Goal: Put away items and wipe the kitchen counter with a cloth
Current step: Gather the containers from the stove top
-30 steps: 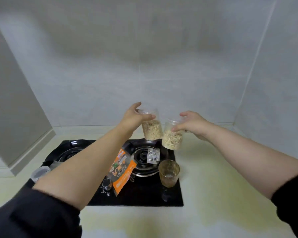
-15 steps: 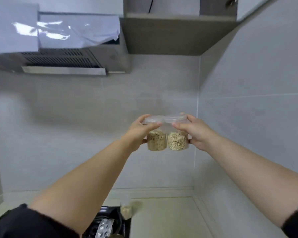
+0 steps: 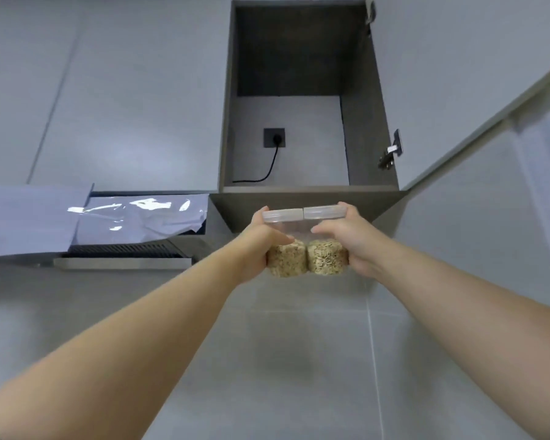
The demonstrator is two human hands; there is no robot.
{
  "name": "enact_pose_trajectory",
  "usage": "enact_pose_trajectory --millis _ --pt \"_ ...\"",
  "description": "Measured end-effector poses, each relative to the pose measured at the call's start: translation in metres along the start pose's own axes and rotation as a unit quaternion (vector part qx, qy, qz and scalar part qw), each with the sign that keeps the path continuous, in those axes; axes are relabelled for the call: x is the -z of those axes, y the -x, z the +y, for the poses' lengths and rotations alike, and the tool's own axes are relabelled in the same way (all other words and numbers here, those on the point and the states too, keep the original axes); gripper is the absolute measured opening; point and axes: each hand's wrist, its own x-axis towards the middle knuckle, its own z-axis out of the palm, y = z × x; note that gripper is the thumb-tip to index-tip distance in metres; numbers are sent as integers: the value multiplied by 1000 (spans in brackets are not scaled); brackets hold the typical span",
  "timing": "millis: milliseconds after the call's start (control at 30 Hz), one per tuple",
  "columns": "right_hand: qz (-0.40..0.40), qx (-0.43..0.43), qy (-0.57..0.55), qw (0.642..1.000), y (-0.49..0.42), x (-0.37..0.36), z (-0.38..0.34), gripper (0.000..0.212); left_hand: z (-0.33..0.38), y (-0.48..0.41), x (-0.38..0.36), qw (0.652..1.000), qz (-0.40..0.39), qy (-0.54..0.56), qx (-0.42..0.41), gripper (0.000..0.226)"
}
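The left hand (image 3: pixel 255 246) grips the left jar (image 3: pixel 286 261) and the right hand (image 3: pixel 353 242) the right jar (image 3: pixel 327 261), fingers curled round each, the 2 lidded jars touching side by side just below the open cabinet (image 3: pixel 365 128), probably so both can go on its shelf at once.

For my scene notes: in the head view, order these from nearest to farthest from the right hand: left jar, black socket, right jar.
1. right jar: held in the right hand.
2. left jar: beside it, on its left.
3. black socket: higher up, on the back wall of the cupboard.
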Motion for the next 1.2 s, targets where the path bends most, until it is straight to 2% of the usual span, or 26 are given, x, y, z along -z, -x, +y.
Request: enact_pose_trajectory --millis 67,200,233,333,433,567,700,767,900,1000,1100,1200 --pt "-6 13 12 1000 -17 -2 -19 78 24 -11 9 997 6 -67 -28 44" --pt "20 78 48 996 -48 -5 -57 50 74 -43 28 990 37 -106 -83 31" --pt "38 94 59 993 -56 -5 -64 47 83 -55 33 987 56 -114 -102 35" --pt "106 137 110 979 -90 2 -76 60 95 -94 45 965 133 -160 -161 50" --pt "151 168 140 964 -125 7 -82 68 92 -130 58 948 182 -162 -203 58" --pt "186 173 166 953 -162 8 -72 62 65 -170 71 935 210 -213 -192 61" --pt "199 150 205 946 -192 3 -52 66 50 -192 79 912 235 -292 -165 71" --pt "207 119 229 944 -204 -2 -42 61 48 -196 83 889 229 -364 -157 70" --pt "213 92 315 920 -215 -9 -30 45 35 -196 80 827 232 -471 -199 65" --pt "163 61 413 894 -221 -19 -26 52 27 -197 79 789 268 -499 -238 55" --pt "171 32 497 850 -223 -25 -23 63 18 -197 76 757 283 -527 -262 40" --pt "178 44 498 847 -223 -30 -23 55 6 -194 74 737 289 -534 -298 17"
